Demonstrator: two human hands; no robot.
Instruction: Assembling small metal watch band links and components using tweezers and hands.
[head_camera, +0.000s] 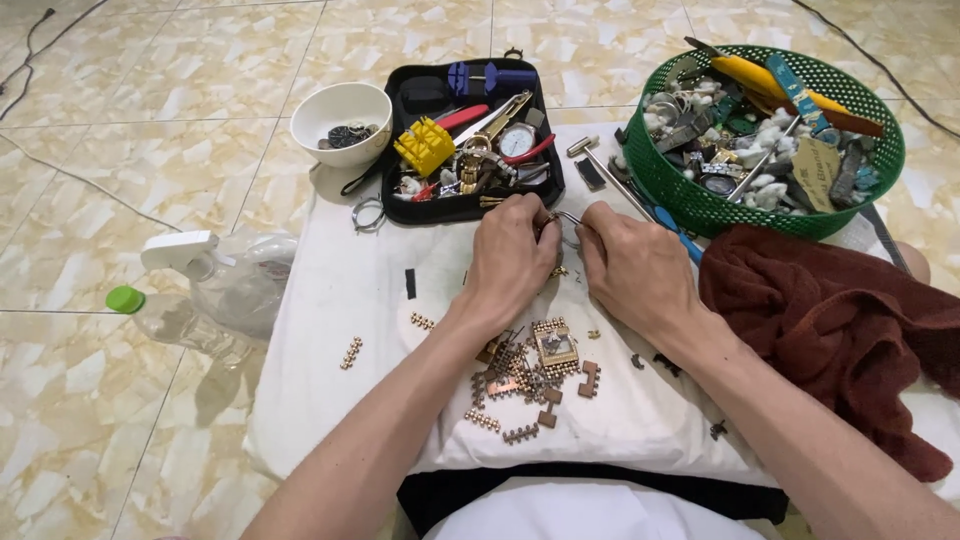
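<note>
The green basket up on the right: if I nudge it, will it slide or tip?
The green basket is wide, low and heaped with tools, so it would probably slide heavily, not tip. The yellow tool overhanging its rim might shift or drop out.

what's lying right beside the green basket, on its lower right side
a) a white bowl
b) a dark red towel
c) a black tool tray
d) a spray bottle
b: the dark red towel is bunched up just below the green basket on the right of the white cloth, while the white bowl, the black tool tray and the spray bottle all sit further left.
</note>
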